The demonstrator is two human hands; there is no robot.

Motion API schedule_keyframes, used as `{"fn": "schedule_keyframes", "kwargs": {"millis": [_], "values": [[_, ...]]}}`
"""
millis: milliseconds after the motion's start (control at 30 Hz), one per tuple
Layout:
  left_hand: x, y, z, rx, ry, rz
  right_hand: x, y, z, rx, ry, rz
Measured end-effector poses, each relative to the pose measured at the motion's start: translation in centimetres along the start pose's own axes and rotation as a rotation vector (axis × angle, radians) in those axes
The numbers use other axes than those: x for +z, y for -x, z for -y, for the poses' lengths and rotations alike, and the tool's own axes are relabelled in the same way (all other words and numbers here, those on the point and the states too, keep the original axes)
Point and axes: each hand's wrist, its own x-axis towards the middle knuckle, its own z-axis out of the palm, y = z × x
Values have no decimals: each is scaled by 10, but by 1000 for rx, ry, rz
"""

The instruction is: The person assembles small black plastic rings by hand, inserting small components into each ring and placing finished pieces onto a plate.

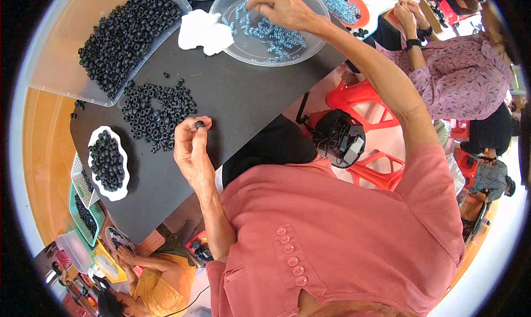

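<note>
Between the thumb and fingers of my left hand [192, 156] is a small round black part [199, 124]. Close by on the dark tabletop lies a loose pile of black ring-shaped parts [157, 109]. My right hand [285, 8] reaches into a clear round plastic bowl [240, 56], fingers bent and drawn together over small silvery-blue coil springs [276, 35]. Whatever its fingertips hold is too small to make out. A crumpled white cloth or tissue [204, 32] touches the bowl's left side.
A clear bin [58, 76] full of black parts stands at the far left. Nearer is a white scalloped dish [117, 194] of black parts. Beyond the bowl sits a red plate [362, 10] of springs. Red stools [362, 104] and other people [459, 74] are at the right; another person [163, 281] sits lower left.
</note>
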Motion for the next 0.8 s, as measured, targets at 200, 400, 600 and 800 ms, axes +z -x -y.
{"fn": "schedule_keyframes", "kwargs": {"millis": [200,400,600,800], "values": [[-1,0,0,-11,-5,-24,-15,-1,10,201,-190,-97],[-1,-1,-1,-9,-55,-26,-5,1,18,70,-134,6],[1,-2,-4,-17,-45,-14,4,-7,5,-114,-85,76],[-1,-2,-3,-13,-35,-22,7,-18,15,48,-171,43]]}}
